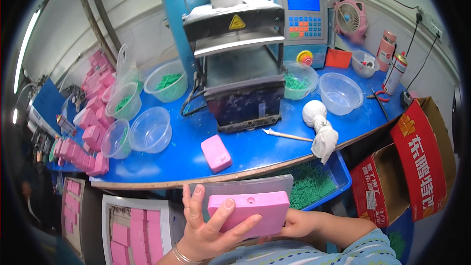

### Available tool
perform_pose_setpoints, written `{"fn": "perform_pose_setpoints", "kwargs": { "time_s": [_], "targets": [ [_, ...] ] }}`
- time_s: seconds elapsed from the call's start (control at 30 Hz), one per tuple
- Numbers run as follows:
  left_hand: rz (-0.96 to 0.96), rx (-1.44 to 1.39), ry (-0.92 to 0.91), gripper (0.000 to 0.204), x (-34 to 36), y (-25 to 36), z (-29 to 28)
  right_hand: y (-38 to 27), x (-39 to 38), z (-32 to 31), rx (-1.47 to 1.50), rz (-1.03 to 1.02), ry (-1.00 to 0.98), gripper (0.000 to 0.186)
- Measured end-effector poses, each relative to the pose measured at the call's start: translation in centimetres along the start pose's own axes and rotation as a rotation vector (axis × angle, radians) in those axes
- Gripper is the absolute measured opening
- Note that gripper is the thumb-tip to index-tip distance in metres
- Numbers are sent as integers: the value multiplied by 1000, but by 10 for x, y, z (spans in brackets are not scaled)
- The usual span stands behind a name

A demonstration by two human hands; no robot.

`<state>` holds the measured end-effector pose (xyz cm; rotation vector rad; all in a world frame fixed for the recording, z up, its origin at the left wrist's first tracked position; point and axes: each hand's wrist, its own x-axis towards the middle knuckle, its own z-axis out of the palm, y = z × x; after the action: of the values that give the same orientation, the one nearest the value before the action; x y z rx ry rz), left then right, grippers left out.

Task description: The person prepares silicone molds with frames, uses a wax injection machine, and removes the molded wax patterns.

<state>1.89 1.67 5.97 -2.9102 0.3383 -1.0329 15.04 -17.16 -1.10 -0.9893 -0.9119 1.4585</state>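
Observation:
A thick pink block (255, 212) with rounded corners and a small round hole in its upper edge is held in front of me, below the table edge. My left hand (208, 230) grips its left side, two fingers pressed on the face and the others raised behind. Around the lower right corner, my right hand (298, 223) is closed; part of its fingers is hidden. Just behind the block is a clear plastic sheet or tray wall (265, 183). A second pink block (216, 153) lies on the blue tabletop (191, 164), near its front edge.
A press (243, 71) with a keypad panel stands mid-table, flanked by clear bowls (151, 130) and green scraps. A white cloth bundle (324, 140) and brush (287, 135) lie right of it. Pink blocks (91, 137) pile up left; a blue bin (343, 181) and red carton (419, 167) stand right.

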Motion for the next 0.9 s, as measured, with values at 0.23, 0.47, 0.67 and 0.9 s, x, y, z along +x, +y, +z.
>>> {"fn": "perform_pose_setpoints", "kwargs": {
  "time_s": [0.23,0.47,0.67,0.9],
  "targets": [
    [-43,-173,108,78,-29,6,8,4,4,0,-183,-121,-48,34],
    [-108,-311,186,91,-34,5,10,6,5,6,-288,-95,49,32],
    [-18,-102,154,71,-41,-2,18,9,10,2,-262,-24,-10,26],
    [-188,-158,98,59,-43,-1,31,5,14,4,-112,118,-10,26]
  ]
}}
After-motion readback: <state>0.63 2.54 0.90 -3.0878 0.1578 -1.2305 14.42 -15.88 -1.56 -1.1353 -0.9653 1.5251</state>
